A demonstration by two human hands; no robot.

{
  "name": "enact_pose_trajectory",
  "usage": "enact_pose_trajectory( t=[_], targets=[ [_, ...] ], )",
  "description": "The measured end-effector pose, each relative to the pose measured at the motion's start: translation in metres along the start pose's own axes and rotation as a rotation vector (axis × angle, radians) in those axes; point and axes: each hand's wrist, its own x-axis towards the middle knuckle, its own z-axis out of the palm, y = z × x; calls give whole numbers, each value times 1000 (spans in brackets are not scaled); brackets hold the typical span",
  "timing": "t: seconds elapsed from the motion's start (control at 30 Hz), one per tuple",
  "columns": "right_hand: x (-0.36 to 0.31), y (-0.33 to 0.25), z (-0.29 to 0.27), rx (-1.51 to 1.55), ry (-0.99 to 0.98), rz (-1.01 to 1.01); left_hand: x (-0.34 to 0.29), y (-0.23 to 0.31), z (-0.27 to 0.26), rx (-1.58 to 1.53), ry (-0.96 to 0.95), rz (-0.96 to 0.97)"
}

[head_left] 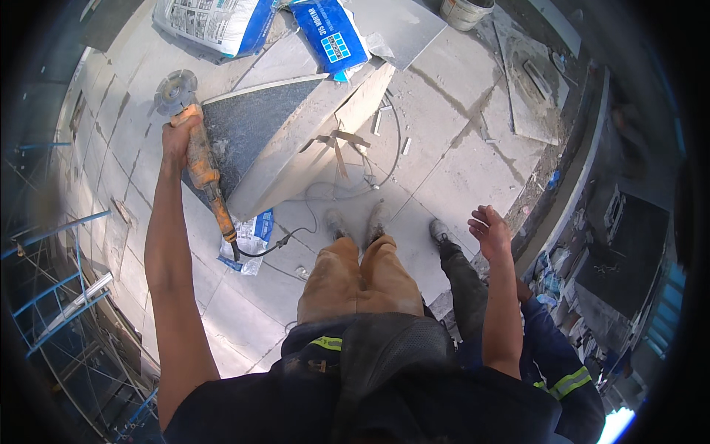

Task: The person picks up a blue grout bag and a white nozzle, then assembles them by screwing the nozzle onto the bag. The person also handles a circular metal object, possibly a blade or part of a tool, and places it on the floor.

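My left hand (pixel 180 138) is wrapped round the front of a dusty orange angle grinder (pixel 201 163), just behind its round cutting disc (pixel 175 90). The disc end points away from me, and a black cord (pixel 275 244) trails from the rear of the tool. Right beside the grinder lies a dark-faced stone slab (pixel 248 122) with a pale edge. Raised over on the right, my right hand (pixel 491 233) holds nothing; its fingers are slightly bent and apart. I cannot tell whether the disc is spinning.
A blue mortar bag (pixel 325 33) and a larger white-and-blue bag (pixel 214 26) lie at the far side. A bucket (pixel 467 11) stands beyond. A co-worker's leg (pixel 464 285) is close on my right. The cable (pixel 396 148) loops over the tiled floor (pixel 436 174). Blue scaffolding (pixel 66 237) stands left.
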Motion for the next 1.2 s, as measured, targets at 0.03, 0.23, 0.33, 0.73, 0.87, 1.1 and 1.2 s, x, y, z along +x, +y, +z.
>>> enact_pose_trajectory(
  t=[0.03, 0.23, 0.33, 0.73, 0.87, 1.1, 1.2],
  targets=[
    [-4, 3, 8, 8, 9, 19, -3, 0, 4, 49, 36, 17],
    [12, 17, 59, -59, -76, 57, 3, -3, -9, 255, -116, 56],
    [35, 24, 75, -64, -96, 67, -23, 6, 6, 326, -65, 88],
    [158, -12, 68, 4, -190, 162, -45, 8, 3, 593, 83, 29],
    [197, -37, 39, -21, -196, 176, -47, 18, 10, 761, 212, -104],
    [253, -101, -31, -167, -123, 74, -40, -14, -6, 828, 370, -161],
    [274, -124, -59, -243, -54, 86, -34, -22, -21, 900, 381, -181]
  ],
)
